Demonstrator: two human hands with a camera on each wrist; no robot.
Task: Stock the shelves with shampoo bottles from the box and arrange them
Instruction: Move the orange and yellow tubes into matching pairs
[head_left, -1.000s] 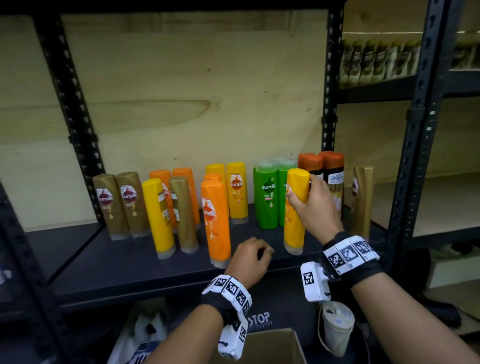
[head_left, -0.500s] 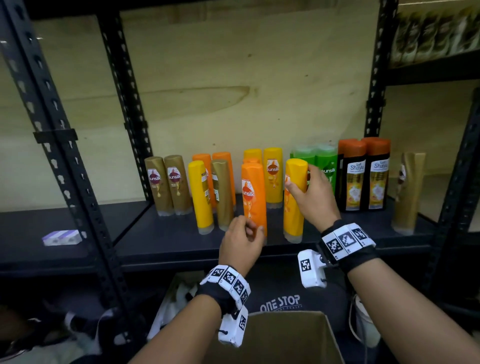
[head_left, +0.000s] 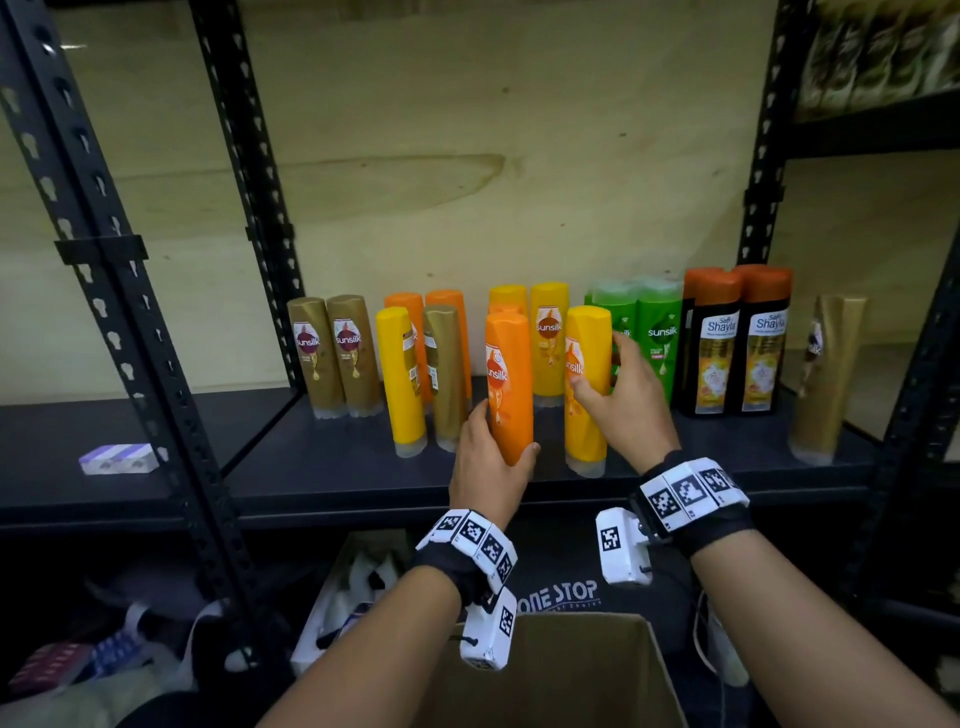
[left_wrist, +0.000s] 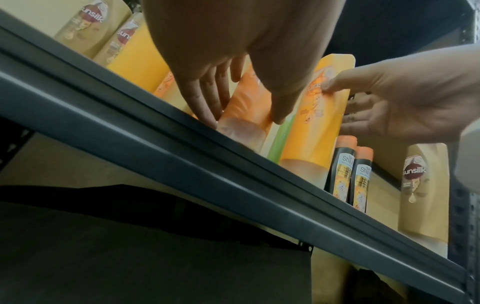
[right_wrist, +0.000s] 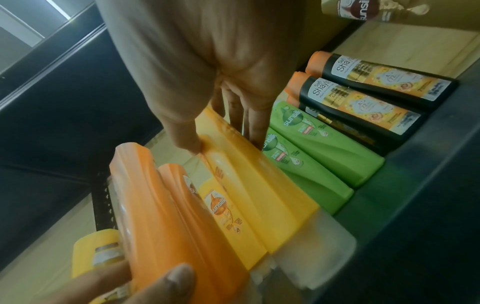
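Note:
Shampoo bottles stand in rows on the dark shelf (head_left: 322, 478). At the front, my left hand (head_left: 501, 449) grips the lower part of an orange Sunsilk bottle (head_left: 509, 374), fingers on its left side and thumb on its right. Beside it stands a yellow bottle (head_left: 587, 415). My right hand (head_left: 597, 371) holds it at mid-height, thumb on the label and fingers behind. The left wrist view shows the orange bottle (left_wrist: 249, 107) and yellow bottle (left_wrist: 317, 127) from below. In the right wrist view the yellow bottle (right_wrist: 259, 185) is between thumb and fingers. The cardboard box (head_left: 571, 675) is below.
Brown bottles (head_left: 332, 358) stand at the left of the row, green ones (head_left: 660, 338) and black Shayla bottles (head_left: 737, 343) to the right, and a lone gold bottle (head_left: 826, 384) far right. A small purple-white box (head_left: 118, 458) lies on the left shelf. Black uprights (head_left: 156, 364) frame the bay.
My left hand has risen from the shelf's front edge and taken hold of the orange bottle. My right hand has slid from the yellow bottle's top to its middle.

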